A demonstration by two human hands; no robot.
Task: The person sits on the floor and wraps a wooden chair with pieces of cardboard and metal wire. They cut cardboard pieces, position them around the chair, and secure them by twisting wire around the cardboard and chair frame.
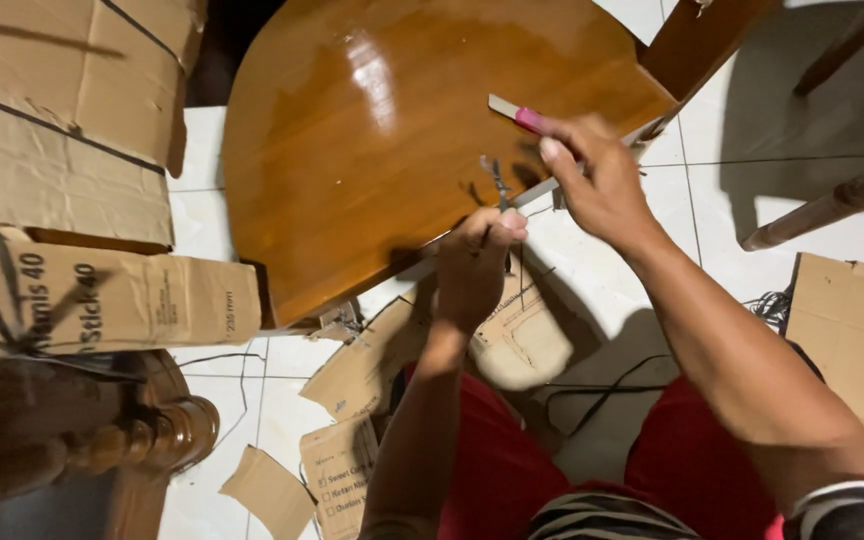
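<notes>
Gripping a cutter [514, 114], right hand [602, 185] meets left hand [472, 265] pinching strap [498, 182].

Red shorts, striped shirt, bare forearms

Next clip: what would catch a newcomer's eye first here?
The glossy round wooden tabletop fills the upper middle. At its lower right edge, the right hand holds a pink-handled cutter, while the left hand pinches a dark strap. Torn cardboard lies at left on the white tiled floor.
</notes>
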